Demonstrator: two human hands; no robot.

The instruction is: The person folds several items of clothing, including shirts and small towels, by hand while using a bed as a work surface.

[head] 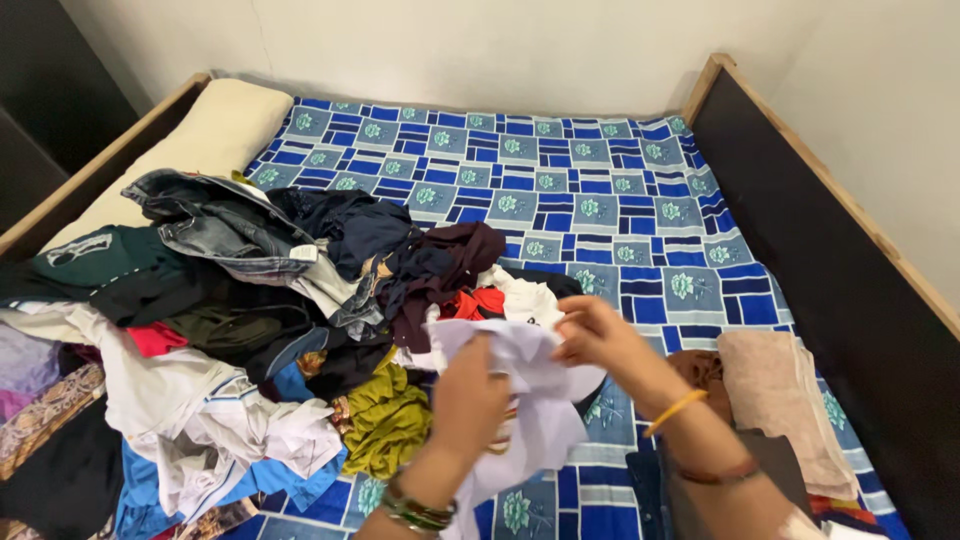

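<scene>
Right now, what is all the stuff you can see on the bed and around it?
white garment: one, white, held over the near middle of the bed
clothes pile: one big heap, mixed colours, left half of the bed
jeans: one, faded blue, on top of the pile at the back
olive garment: one, olive yellow, near edge of the pile
folded stack: one, beige-pink cloth on top, right side of the bed
bedsheet: one, blue checks with pale green flowers, covering the mattress
pillow: one, cream, far left corner
bed frame: one, wood with dark panel, right side
left hand: one, gripping the white garment
right hand: one, pinching its top edge
</scene>
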